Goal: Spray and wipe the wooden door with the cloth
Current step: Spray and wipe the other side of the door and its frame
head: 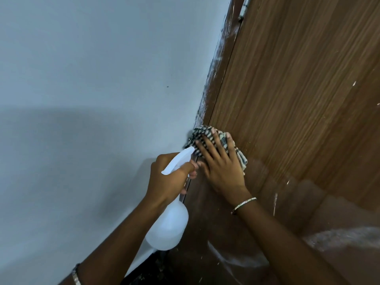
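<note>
While the right hand (221, 165) presses the cloth (202, 133) flat against the door (298, 79), the step in hand looks to be the wiping, with the spraying held in reserve.

From the head camera, the checked cloth sits bunched at the door's left edge, right where the wood meets the door frame (218, 79) and the pale wall (92, 79). The right hand's fingers (214, 138) are straight and spread wide over the cloth. They pin it to the wood; they do not pinch it. Folds of cloth stick out beyond the fingertips and past the little-finger side of the palm. A thin bracelet (243, 205) circles that wrist.

The left hand (170, 177) is curled round the neck of the spray bottle (167, 225). It holds the bottle just beside the right hand, with the nozzle aimed up toward the cloth and the door edge. Whether a finger rests on the trigger I cannot tell.

Below the hands the wood looks darker and glossy with pale streaks, so it may be wet. Above them it is dry and flecked with white specks.

I judge that the next move calls for steady flat pressure and a sweep of the cloth along the grain into the dry part above. The bottle should be kept clear of the stroke.
</note>
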`<action>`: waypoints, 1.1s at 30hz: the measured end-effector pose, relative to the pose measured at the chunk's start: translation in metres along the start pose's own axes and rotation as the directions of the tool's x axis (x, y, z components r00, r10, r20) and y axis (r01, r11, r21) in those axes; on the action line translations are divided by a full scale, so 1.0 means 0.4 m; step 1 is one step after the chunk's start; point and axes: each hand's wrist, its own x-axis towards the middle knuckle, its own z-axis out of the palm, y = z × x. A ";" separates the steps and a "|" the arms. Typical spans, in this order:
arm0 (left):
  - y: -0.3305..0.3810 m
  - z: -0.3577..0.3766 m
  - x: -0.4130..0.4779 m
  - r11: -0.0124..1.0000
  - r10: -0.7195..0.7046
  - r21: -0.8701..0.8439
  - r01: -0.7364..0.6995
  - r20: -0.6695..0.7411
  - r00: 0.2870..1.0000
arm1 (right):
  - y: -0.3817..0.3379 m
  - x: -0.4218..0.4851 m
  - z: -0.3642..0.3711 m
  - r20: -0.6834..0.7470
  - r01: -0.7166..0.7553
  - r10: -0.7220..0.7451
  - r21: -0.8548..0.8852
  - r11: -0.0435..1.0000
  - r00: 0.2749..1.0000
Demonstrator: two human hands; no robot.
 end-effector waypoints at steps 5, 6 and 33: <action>-0.020 -0.016 -0.006 1.000 -0.028 0.003 0.028 -0.004 1.000 | 0.023 0.015 -0.035 -0.022 -0.020 0.020 -0.036 0.999 1.000; -0.022 -0.020 -0.005 0.999 -0.036 0.000 0.036 -0.002 0.999 | 0.046 0.038 -0.054 -0.065 -0.057 0.054 -0.037 0.998 0.996; -0.024 -0.025 -0.037 0.998 -0.038 -0.057 0.036 -0.035 0.999 | 0.141 0.068 -0.136 -0.232 -0.395 0.383 -0.003 0.919 0.894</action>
